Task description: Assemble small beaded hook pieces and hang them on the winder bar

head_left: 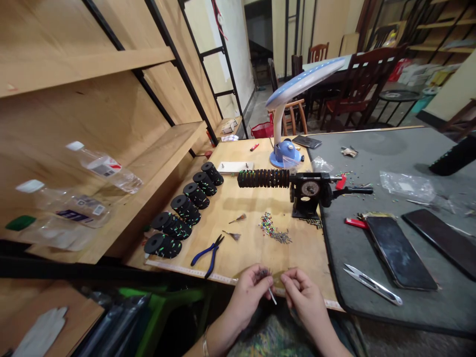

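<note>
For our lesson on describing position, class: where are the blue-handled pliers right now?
In the head view, the blue-handled pliers lie left of centre on the wooden tabletop, between the nearest stack of black discs and the person's left hand.

No lettering is legible. The upper bottle [85, 156] bears a barcode on its label [107, 167]. Print on the middle bottle [61, 199] and marks along the white edge strip [178, 267] are unreadable.

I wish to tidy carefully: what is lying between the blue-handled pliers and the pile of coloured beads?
In the head view, two small tufts lie between the blue-handled pliers and the coloured beads, the farther one slightly off the direct line.
</note>
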Demonstrator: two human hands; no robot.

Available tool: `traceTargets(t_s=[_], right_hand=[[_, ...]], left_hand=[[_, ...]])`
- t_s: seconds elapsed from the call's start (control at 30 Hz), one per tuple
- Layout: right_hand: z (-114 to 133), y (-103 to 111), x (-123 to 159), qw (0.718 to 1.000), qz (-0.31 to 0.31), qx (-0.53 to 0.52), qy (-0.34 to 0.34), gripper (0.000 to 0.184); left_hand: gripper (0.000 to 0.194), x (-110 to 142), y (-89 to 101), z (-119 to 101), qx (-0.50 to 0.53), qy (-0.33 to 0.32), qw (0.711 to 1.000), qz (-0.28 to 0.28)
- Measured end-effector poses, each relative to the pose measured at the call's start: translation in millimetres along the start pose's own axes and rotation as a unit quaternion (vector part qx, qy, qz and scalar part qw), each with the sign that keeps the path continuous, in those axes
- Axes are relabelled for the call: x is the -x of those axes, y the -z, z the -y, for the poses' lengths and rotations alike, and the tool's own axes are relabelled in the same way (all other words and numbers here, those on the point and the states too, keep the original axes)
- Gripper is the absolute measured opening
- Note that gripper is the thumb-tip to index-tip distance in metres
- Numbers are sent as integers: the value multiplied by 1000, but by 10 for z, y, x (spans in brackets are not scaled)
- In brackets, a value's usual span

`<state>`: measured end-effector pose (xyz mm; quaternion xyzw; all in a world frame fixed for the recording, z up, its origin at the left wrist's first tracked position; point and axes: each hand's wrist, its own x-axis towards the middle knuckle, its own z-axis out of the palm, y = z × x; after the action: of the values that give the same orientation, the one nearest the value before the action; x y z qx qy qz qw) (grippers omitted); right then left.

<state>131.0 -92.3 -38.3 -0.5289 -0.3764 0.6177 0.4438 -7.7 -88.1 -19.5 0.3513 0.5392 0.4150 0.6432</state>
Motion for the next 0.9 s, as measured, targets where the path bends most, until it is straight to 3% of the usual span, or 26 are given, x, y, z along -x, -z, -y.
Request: traceTargets(t_s=[0.17,0.43,0.7,0.9], right_hand=[[5,4,-26,1000,-1,2,25,47],[-7,10,-58,1000,7,-4,8,49],[38,27,-63,998,55,-22,-22,50],[-21,5,-42,998,46,-41,-24,48]], left_hand=[[31,19,-21,-14,-5,4,1000,13],[34,21,-26,3,-4,5,1000,29],[33,38,-31,18,32,23,998,49],[34,28,-46,42,70,38,996,41]])
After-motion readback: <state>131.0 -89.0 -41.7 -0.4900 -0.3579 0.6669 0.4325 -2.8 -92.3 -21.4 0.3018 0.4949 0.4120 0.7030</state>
